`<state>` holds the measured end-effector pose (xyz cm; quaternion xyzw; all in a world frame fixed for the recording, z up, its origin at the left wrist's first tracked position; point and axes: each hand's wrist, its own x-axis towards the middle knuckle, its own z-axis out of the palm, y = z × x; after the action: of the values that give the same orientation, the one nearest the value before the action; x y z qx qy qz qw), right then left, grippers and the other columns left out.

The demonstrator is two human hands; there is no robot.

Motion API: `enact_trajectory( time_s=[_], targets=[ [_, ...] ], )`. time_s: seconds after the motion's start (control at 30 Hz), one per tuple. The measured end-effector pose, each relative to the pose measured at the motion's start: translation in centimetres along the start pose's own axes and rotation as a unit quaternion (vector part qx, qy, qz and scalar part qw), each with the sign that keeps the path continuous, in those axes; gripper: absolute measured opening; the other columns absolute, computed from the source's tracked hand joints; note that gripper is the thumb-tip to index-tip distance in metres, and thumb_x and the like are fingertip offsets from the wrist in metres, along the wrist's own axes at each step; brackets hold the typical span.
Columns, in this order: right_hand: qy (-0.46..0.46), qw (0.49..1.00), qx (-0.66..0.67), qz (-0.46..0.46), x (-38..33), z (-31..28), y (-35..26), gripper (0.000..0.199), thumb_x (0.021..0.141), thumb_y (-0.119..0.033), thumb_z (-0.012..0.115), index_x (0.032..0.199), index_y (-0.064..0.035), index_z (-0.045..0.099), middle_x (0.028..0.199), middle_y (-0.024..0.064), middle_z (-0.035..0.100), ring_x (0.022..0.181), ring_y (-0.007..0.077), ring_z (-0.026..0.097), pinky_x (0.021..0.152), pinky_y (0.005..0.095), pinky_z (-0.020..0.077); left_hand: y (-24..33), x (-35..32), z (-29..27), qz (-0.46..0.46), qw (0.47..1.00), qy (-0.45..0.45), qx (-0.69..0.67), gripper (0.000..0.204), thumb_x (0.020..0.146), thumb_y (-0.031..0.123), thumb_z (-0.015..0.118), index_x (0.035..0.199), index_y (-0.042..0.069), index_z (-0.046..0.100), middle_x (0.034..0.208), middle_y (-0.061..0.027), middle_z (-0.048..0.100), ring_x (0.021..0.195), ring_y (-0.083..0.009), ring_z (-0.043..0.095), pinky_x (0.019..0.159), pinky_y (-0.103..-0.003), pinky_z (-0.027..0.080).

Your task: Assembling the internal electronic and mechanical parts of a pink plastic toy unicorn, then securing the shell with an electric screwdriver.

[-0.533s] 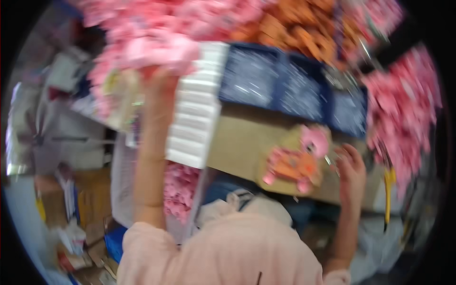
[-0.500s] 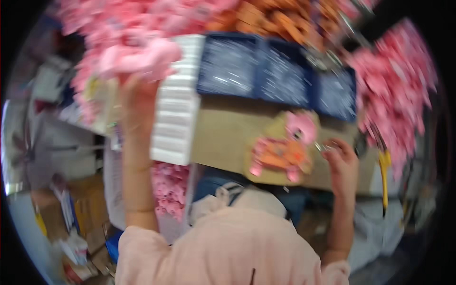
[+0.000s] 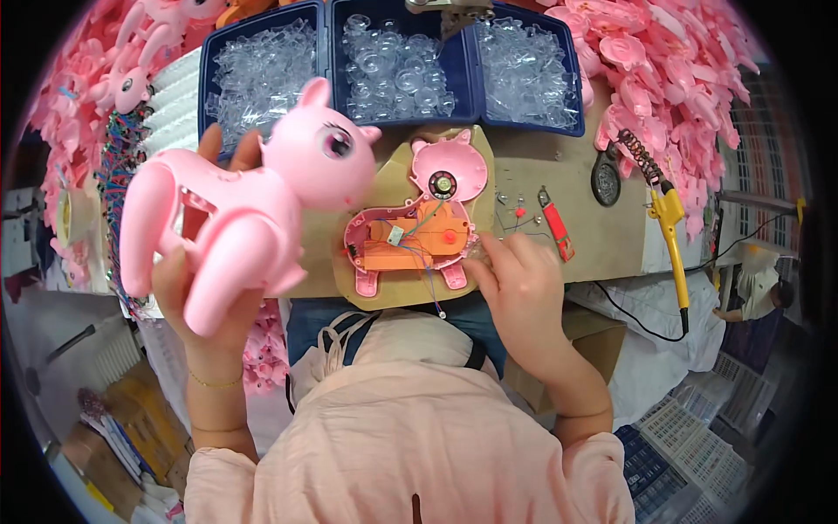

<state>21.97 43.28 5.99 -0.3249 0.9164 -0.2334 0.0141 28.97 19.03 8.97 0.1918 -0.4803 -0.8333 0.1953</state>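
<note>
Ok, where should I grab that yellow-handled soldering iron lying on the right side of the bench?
Probably grip the yellow-handled soldering iron around its yellow handle, coming from the right with the right hand. The handle is the long, straight part, it lies free on the cardboard bench top, and the metal tip sits in the black coiled stand.

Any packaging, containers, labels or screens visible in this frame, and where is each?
Blue trays: three side by side at the bench's far edge, rectangular, full of clear plastic parts.
Cardboard box: under the bench, right of the right hand, plain brown.
White crates: lower right, latticed.
No labels or screens can be made out.
</note>
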Motion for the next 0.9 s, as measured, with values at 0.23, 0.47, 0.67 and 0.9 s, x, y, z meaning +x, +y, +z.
enact_trajectory(
  time_s=[0.23, 0.47, 0.67, 0.9],
  targets=[
    [-0.060, 0.871, 0.474, 0.117, 4.2, -1.4, 0.1, 0.047, 0.075, -0.021, 0.072, 0.111, 0.0017, 0.054, 0.104, 0.0096, 0.059, 0.096, 0.0184, 0.057, 0.084, 0.0337, 0.0464, -0.4, -1.2, 2.6, -0.128, 0.984, -0.115, -0.041, 0.093, 0.066, 0.038, 0.063, 0.140, 0.001, 0.020, 0.134, -0.0239, 0.039, 0.125, -0.0319, 0.039, 0.107, -0.042, 0.028],
    [-0.112, 0.636, 0.756, 0.100, 8.3, -3.6, -3.1, 0.037, 0.078, -0.014, 0.068, 0.107, 0.0023, 0.053, 0.098, 0.0085, 0.061, 0.089, 0.0134, 0.060, 0.082, 0.0289, 0.0488, 0.6, -0.4, 1.0, -0.185, 0.981, -0.020, -0.045, 0.075, 0.080, 0.037, 0.053, 0.138, -0.001, 0.024, 0.135, -0.0218, 0.038, 0.126, -0.0302, 0.038, 0.104, -0.042, 0.034],
    [-0.229, 0.750, 0.615, 0.081, 10.5, -3.9, -4.3, 0.040, 0.080, -0.025, 0.064, 0.107, 0.0031, 0.053, 0.097, 0.0072, 0.061, 0.087, 0.0119, 0.059, 0.079, 0.0254, 0.0464, 6.5, -2.3, -0.4, 0.229, 0.621, -0.244, 0.708, 0.098, 0.059, 0.026, 0.077, 0.137, -0.003, 0.026, 0.136, -0.0190, 0.041, 0.127, -0.0295, 0.039, 0.107, -0.045, 0.022],
    [-0.048, 0.947, 0.298, -0.107, 4.1, -3.3, -0.6, 0.026, 0.082, -0.014, 0.059, 0.104, 0.0000, 0.059, 0.101, 0.0120, 0.060, 0.082, 0.0147, 0.057, 0.070, 0.0282, 0.0457, 2.2, -1.9, -0.9, -0.016, 0.939, -0.182, 0.290, 0.071, 0.073, 0.016, 0.064, 0.134, -0.001, 0.032, 0.114, -0.0163, 0.057, 0.104, -0.0239, 0.057, 0.084, -0.037, 0.048]
  ],
)
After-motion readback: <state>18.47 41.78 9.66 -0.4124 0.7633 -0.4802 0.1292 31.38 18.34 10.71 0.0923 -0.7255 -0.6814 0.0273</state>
